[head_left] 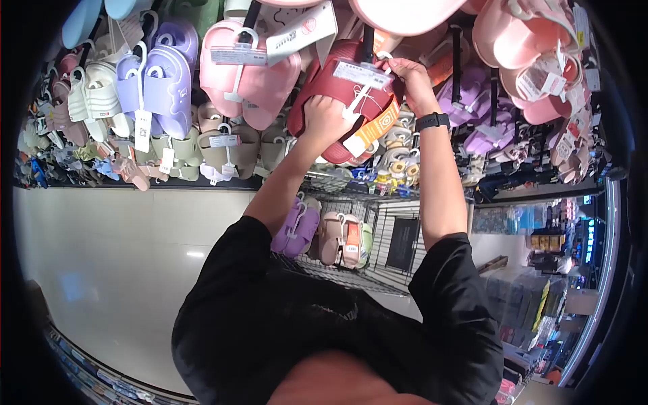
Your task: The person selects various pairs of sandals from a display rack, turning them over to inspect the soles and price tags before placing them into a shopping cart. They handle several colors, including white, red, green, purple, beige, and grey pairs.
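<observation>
A pair of dark red slippers point(341, 62) hangs at the display rack in front of me, with an orange tag point(381, 123) and a white plastic hanger point(360, 100). My left hand point(327, 120) grips the slippers at their left side, its fingertips partly hidden. Up by the price label point(363, 75), my right hand point(408, 73) pinches the top of the hanger near the black rack hook point(368, 42). Pink slippers point(233, 81) hang just left of the red pair.
Below my arms stands a wire shopping cart point(390, 233) holding purple slippers point(297, 228) and brownish-pink slippers point(332, 239). Lilac slippers point(169, 84) and white slippers point(101, 98) hang further left. Pale pink clogs point(513, 40) hang at the upper right. Tiled floor point(135, 250) extends at left.
</observation>
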Available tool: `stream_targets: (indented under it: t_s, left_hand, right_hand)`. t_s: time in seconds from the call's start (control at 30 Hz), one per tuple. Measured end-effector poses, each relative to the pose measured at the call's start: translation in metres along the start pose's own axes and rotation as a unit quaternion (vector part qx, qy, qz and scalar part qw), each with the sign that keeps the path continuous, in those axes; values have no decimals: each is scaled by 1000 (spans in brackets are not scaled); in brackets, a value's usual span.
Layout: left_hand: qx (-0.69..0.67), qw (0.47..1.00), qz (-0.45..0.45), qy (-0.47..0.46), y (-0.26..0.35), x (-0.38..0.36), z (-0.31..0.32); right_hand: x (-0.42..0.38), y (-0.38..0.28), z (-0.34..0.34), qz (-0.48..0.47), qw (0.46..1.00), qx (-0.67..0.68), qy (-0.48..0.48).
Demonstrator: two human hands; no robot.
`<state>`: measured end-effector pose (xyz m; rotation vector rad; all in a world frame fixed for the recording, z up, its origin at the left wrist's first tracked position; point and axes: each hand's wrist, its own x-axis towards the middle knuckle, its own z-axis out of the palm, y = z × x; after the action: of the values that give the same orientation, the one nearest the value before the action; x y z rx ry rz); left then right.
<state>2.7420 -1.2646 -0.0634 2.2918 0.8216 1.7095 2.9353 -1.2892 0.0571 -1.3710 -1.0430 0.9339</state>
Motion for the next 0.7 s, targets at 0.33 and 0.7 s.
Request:
stream_targets:
  t_s: [0.33,0.7]
  left_hand:
    - [-24,959,-245,-141,69,-115,12]
    - [-24,942,-14,-333,171,-154,-7]
  right_hand:
    - [-272,114,58,-219,792,-544,171]
    - [-340,148,-58,-163,880,-197,401]
